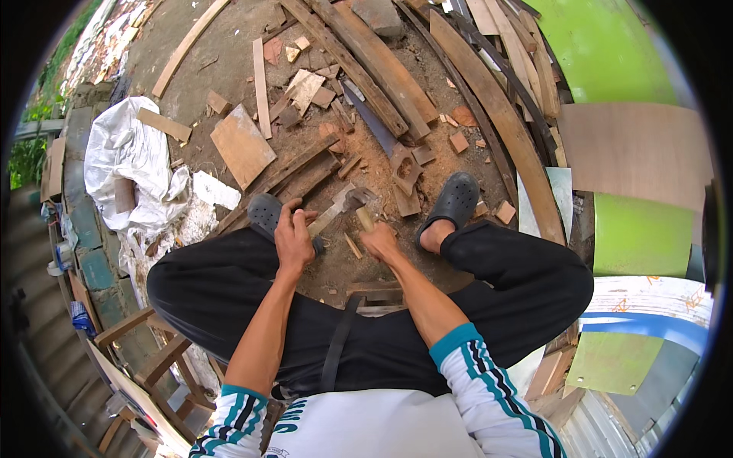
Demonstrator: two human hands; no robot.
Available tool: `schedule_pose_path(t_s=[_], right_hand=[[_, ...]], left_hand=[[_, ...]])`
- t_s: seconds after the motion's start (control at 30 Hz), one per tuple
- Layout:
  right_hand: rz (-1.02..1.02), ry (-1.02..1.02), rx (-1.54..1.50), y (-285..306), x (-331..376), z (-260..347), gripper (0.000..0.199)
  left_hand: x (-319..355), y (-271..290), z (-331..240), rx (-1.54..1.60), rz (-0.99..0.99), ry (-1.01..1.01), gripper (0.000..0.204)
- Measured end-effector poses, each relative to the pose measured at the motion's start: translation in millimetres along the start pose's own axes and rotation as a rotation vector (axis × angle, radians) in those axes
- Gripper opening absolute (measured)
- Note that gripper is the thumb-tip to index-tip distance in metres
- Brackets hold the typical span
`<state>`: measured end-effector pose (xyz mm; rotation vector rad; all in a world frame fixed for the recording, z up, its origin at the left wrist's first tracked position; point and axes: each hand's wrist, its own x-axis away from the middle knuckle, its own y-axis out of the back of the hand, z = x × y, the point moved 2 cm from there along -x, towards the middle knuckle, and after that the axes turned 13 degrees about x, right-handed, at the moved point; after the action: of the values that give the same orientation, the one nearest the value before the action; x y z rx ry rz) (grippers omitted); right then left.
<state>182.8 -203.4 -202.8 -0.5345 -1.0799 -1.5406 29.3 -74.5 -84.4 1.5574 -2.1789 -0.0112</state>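
My right hand (380,241) is closed round the wooden handle of a hammer (356,200), whose metal head points away from me. The head overlaps the far end of a short, pale piece of wood (327,218); whether they touch I cannot tell. My left hand (293,238) grips the near end of that wood, its fingers partly hidden. Both hands are between my dark clogs (456,200), low over the dirt. Beyond them lies a handsaw (369,118), its wooden handle (405,169) toward me.
Long planks (489,107) lie at the far right, beside green panels (641,229). Offcuts and sawdust cover the ground ahead, among them a square board (243,146). A white sack (130,156) lies at left by a block wall (80,198). A wooden frame (164,359) stands at lower left.
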Motion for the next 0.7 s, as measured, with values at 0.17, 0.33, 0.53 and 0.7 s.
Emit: schedule_pose_path(t_s=[0.17,0.33,0.53,0.7], right_hand=[[-0.138,0.022,0.077,-3.1,8.2,-0.5,0.033],[-0.353,0.158,0.043,3.3,26.5,5.0,0.029],[-0.228,0.086,0.16,-3.4,34.8,19.9,0.034],[-0.288,0.086,-0.06,1.2,45.4,26.6,0.033]], left_hand=[[-5.8,-2.2,-3.2,-0.038,0.01,-0.006,0.044],[0.6,-2.0,-12.4,-0.11,0.013,-0.006,0.044],[5.2,-6.4,-22.6,-0.128,0.026,0.009,0.043],[-3.4,5.6,-1.7,-0.021,-0.025,-0.01,0.044]])
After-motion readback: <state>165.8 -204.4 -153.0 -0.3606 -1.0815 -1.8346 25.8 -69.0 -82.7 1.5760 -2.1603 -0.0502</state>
